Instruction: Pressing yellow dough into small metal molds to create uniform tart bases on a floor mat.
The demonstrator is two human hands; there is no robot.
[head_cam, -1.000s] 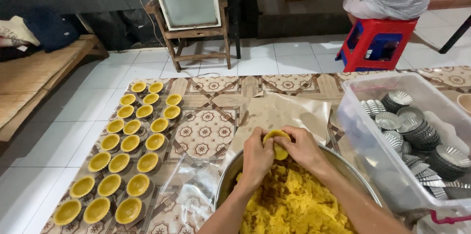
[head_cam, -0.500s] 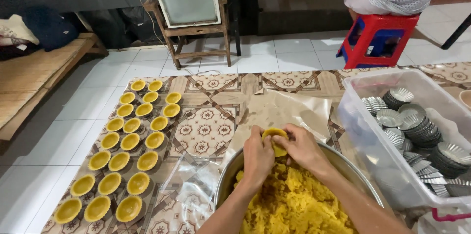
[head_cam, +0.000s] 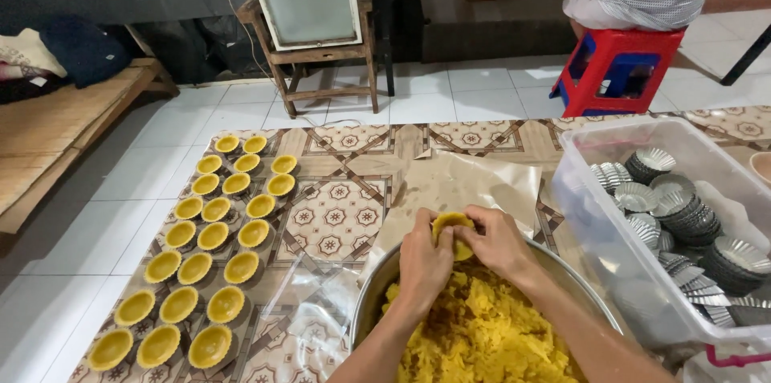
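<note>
1. Dough (head_cam: 482,335): bright yellow, in a silver metal bowl (head_cam: 365,303).
2. Filled tart shells (head_cam: 217,226): golden yellow.
3. Floor mat (head_cam: 337,218): beige with brown geometric medallions.
4. Stool (head_cam: 614,70): red and blue.
5. Empty tins (head_cam: 683,206): silver.

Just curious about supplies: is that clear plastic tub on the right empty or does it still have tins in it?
Not empty. The clear tub holds several stacks of silver fluted tins, though they do not reach its rim.

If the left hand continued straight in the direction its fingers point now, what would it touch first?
The left hand already touches the dough-filled tart mould, shared with the right hand. Past it, probably the brown paper sheet, though depth is unclear.
</note>
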